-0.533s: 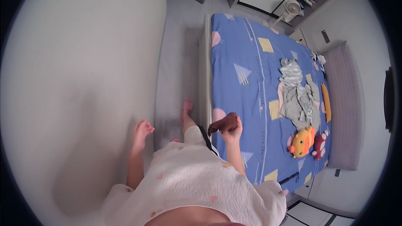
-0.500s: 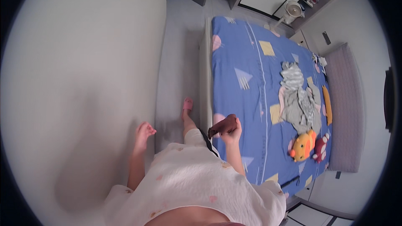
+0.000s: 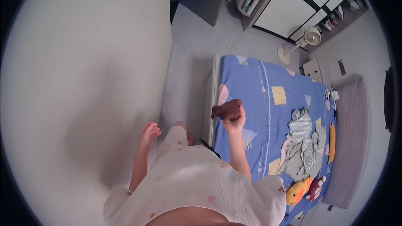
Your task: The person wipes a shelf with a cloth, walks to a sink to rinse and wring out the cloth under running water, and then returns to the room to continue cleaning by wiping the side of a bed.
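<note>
One brown cloth (image 3: 227, 110) pinched by the right hand (image 3: 235, 124) could slip past the bed's (image 3: 247, 96) left edge if loosened; left hand (image 3: 150, 132) empty, loosely spread.

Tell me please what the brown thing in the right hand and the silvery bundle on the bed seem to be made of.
The brown thing looks like soft, matte cloth, since it bends limply; fibre unclear. The silvery bundle seems satin-like fabric: its folds catch glossy highlights.
</note>
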`<state>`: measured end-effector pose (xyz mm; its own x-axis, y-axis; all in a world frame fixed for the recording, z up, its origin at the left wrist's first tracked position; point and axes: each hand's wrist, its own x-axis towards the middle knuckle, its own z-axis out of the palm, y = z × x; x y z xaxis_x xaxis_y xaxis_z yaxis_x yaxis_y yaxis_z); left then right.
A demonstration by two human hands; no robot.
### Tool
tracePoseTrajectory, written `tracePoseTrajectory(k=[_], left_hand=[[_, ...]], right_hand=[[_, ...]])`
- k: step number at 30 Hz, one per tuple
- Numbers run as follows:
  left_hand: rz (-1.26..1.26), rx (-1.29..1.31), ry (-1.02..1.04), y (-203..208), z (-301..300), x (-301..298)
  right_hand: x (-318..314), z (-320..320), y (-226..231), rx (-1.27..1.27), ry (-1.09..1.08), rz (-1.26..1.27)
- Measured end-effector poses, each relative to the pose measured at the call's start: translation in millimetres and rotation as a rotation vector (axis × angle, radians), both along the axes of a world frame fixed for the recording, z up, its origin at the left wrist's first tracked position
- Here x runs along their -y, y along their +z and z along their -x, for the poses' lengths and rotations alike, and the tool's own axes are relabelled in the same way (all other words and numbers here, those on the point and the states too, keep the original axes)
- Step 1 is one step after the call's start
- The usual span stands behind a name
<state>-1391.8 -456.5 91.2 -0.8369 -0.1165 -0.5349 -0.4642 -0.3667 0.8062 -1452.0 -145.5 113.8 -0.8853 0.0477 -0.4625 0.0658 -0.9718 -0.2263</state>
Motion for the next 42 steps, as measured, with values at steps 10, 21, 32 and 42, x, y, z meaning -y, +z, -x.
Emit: tracePoseTrajectory(k=[10, 21, 32, 42], left_hand=[[-0.241, -0.039, 0.099, -41, 196, -19], [-0.678, -0.972, -0.822, 186, 403, -87], [-0.863, -1.453, -1.122, 314, 576, -159], [-1.429, -1.496, -0.529, 311, 670, -218]], right_hand=[[10, 146, -16, 0.123, 0.133, -0.030], [10, 310, 14, 0.059, 0.122, -0.092], [7, 518, 38, 0.033, 0.409, -0.174], [-65, 640, -33, 0.037, 0.390, -0.075]])
